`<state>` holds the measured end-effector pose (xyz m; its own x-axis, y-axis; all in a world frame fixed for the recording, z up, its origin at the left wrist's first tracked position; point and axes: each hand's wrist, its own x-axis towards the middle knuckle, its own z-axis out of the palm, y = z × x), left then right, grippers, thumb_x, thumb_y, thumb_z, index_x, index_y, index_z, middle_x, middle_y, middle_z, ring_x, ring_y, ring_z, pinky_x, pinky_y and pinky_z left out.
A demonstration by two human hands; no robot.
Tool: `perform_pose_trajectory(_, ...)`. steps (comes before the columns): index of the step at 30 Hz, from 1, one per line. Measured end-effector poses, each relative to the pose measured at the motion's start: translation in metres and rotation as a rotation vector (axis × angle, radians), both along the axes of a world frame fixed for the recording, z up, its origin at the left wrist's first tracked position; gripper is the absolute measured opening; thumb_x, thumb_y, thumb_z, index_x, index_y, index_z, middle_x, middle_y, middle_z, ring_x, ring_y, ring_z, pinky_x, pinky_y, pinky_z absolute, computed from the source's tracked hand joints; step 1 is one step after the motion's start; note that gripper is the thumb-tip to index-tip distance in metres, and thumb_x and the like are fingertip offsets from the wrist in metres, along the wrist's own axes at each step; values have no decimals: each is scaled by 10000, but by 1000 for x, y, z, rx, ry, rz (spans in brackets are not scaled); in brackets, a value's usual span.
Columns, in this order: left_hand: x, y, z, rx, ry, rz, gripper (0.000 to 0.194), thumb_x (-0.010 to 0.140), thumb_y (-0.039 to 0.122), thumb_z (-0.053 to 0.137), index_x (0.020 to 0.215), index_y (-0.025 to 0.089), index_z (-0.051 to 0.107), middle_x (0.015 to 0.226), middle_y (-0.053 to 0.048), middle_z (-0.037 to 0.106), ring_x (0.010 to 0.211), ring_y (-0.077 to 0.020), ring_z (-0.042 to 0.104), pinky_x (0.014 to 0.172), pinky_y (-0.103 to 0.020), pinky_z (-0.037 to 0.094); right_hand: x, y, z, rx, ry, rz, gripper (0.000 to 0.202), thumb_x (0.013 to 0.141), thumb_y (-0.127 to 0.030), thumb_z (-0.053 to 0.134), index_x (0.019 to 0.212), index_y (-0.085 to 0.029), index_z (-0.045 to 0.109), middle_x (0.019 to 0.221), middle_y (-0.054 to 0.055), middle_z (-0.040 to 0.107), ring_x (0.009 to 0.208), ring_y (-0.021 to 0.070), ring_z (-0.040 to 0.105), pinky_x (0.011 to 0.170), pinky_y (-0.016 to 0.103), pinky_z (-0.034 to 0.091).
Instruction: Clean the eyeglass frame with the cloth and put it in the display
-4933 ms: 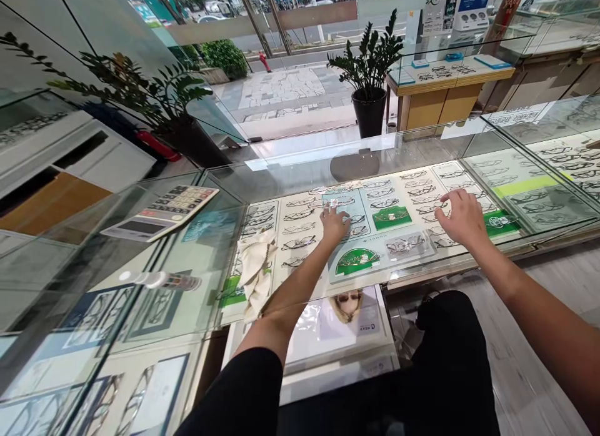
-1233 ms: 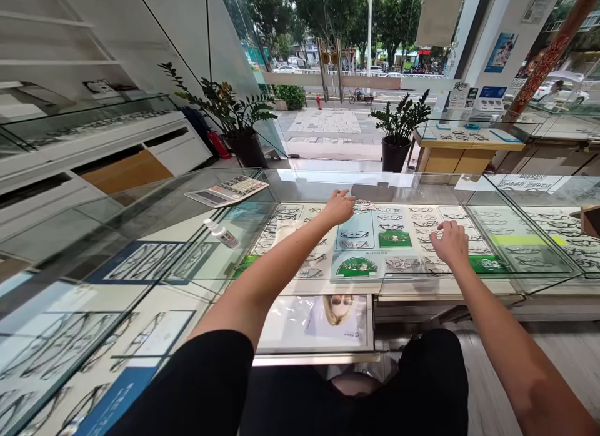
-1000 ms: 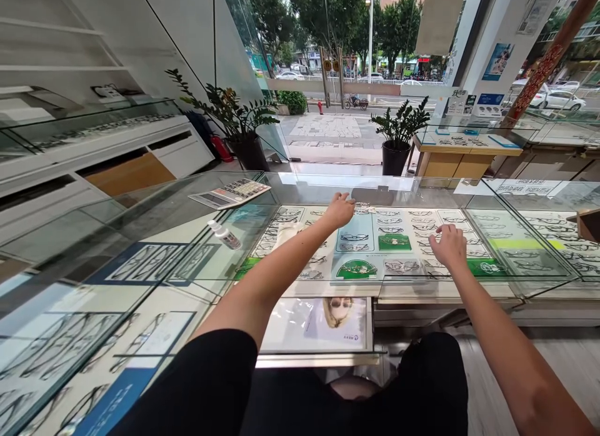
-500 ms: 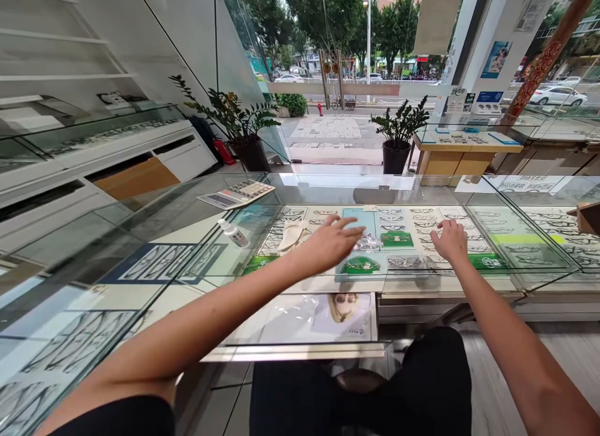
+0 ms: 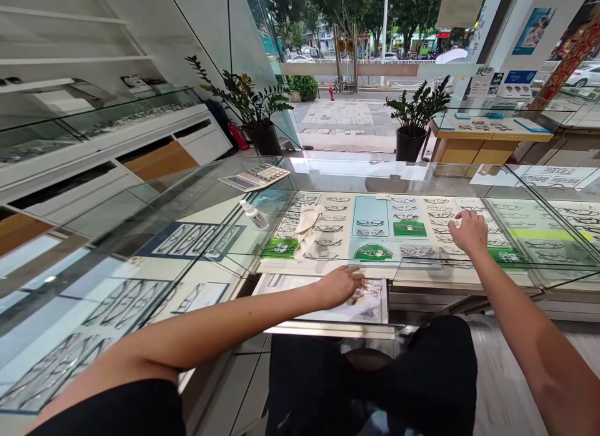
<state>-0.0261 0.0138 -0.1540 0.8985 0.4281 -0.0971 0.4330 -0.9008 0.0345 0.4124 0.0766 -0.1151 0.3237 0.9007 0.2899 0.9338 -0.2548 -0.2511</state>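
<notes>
We have drawn our left hand (image 5: 338, 286) back from the far glasses row onto the lower poster tray (image 5: 323, 323), fingers loosely curled near a pair of glasses (image 5: 368, 290); whether gripping, we cannot tell. Our right hand (image 5: 469, 231) is resting half-open, empty, on the glass worktop (image 5: 539, 261); three green cards (image 5: 409, 228) are showing, their writing unreadable.

Glass counter (image 5: 197, 192) bearing a calculator (image 5: 255, 175) and small bottle (image 5: 254, 215)

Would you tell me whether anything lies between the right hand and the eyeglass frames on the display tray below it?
Nothing visible does: the right hand reaches in under the glass counter top, directly over the eyeglass frames on the display tray.
</notes>
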Motion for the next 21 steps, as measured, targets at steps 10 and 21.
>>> perform_pose_trajectory(10,30,102,-49,135,51,437,612,1098,117,343,1660,125,586,1818,-119,371,1740,-336,249,1397,-538,302,-4,-6,2,-38,-10,-25,360,1014,-402,483,1192,-149,667,1295,228,635,1198,378,529,1010,507,442)
perform_pose_trajectory(21,70,195,-74,155,26,626,776,966,25,422,1738,98,463,1867,-136,216,1757,-333,185,1423,-554,207,-9,-20,2,-2,-54,7,347,1008,-401,473,1138,-151,677,1222,223,657,1126,373,558,954,491,452)
